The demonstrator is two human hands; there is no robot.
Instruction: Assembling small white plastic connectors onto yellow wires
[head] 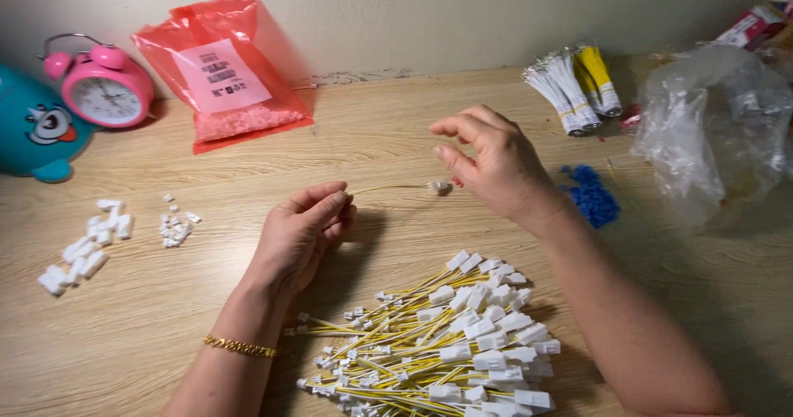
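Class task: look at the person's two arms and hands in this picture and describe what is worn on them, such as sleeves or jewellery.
Both forearms are bare, with no sleeves in view. The left hand has a thin gold chain bracelet around its wrist. The right hand shows no bracelet, watch or glove. No rings can be made out on either hand.

Both forearms were bare, no sleeves showing, and the left wrist wore a thin gold chain bracelet (pixel 239 347) (finely linked).
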